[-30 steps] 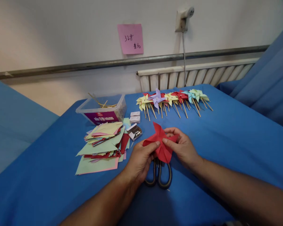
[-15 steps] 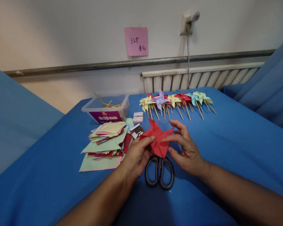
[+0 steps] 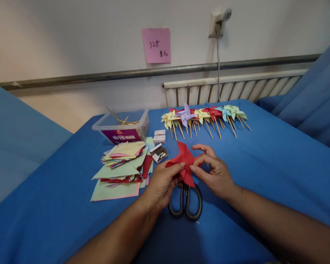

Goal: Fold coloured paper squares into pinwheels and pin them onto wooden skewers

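A red paper pinwheel [image 3: 186, 157] is held up in front of me, its pointed blades folded toward the centre. My left hand [image 3: 165, 181] grips it from the left, thumb pressed near the middle and fingers behind the paper. From the right, my right hand [image 3: 216, 172] pinches a blade's edge between thumb and index finger; the other fingers are curled loosely. Scissors [image 3: 200, 207] with dark handles lie just below the pinwheel, their blades hidden under it. Left of the pinwheel sits an opened small box [image 3: 158, 154] holding shiny metal pieces.
Stacked coloured paper [image 3: 118, 189] lies on the left of the blue-covered table [image 3: 250, 205]. Behind it stands a clear plastic box [image 3: 143, 126] with thin sticks. Two small white boxes [image 3: 160, 138] sit beside it. Several finished pinwheels [image 3: 186, 116] on sticks line the back.
My right hand has moved left and closed on a blade of the red pinwheel. The pinwheel has turned slightly, and my left hand still holds it.
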The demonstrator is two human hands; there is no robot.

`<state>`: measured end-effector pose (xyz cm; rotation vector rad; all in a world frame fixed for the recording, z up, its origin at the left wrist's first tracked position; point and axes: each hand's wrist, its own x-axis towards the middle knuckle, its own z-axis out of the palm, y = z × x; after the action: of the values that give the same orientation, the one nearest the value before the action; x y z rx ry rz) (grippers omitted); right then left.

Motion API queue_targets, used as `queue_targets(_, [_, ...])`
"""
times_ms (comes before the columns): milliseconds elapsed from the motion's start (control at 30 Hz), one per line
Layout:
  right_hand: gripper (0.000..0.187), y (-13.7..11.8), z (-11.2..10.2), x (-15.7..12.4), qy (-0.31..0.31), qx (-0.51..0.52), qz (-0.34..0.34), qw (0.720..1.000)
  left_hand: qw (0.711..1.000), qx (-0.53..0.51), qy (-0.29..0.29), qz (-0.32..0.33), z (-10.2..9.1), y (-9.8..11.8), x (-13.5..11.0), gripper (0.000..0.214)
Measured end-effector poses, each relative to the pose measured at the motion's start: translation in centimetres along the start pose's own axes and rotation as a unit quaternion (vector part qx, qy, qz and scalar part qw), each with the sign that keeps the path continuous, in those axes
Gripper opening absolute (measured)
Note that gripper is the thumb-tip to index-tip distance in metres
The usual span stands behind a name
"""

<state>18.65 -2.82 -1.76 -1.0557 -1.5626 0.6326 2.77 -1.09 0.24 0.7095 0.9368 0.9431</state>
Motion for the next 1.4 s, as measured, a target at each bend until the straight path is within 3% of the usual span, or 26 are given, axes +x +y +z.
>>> queue_targets(567, [0.013,0.55,0.58,0.04,0.019,0.004,0.056,0.998,1.000,0.015,0.009,-0.006,-0.11,-0.48,0.24,0.030])
queue_targets(1400, [0.014,0.25,0.54,-0.03,0.034,-0.001,0.025,0.999,0.999,0.028,0.017,-0.010,-0.40,-0.70,0.64,0.028])
